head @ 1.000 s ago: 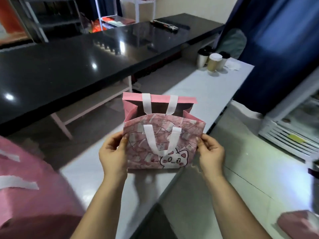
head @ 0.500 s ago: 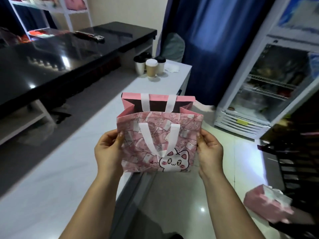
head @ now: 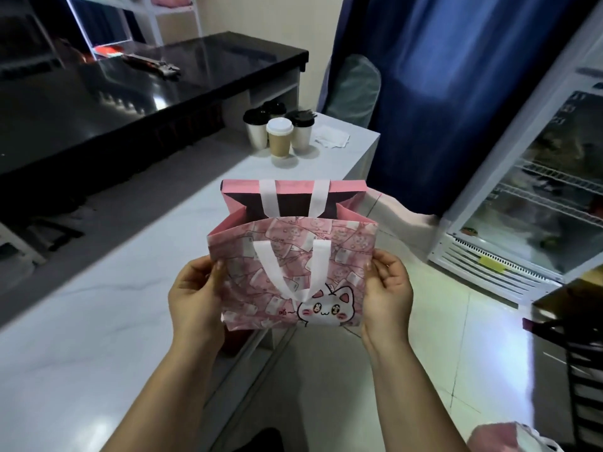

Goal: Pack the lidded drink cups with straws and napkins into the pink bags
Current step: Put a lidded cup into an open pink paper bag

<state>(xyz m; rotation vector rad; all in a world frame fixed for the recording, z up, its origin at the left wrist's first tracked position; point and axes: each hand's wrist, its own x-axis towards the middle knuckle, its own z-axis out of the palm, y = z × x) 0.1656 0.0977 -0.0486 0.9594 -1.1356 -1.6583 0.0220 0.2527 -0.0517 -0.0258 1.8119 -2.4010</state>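
You hold the pink bag [head: 293, 256] with both hands. Your left hand [head: 195, 298] pinches its left edge. Your right hand [head: 388, 295] pinches its right edge. Both thumbs press on the front.

The bag is up in the air and stands straight, with its mouth open at the top. Its wide side runs from left to right in front of you. Inside it looks dark, and I see nothing in it. It hangs over the right edge of the white tabletop [head: 98, 321]. So your left hand is over the tabletop and your right hand is over the floor.

The cups [head: 279, 137] stand in a little bunch at the far end of the tabletop. They are straight ahead, past the bag and well apart from it. The napkins [head: 331, 137] lie just beside them, on the right. I cannot tell if there are straws.

I think the bag needs to go down on the tabletop, forward and a bit left, near the cups. Both hands are about as far from them.
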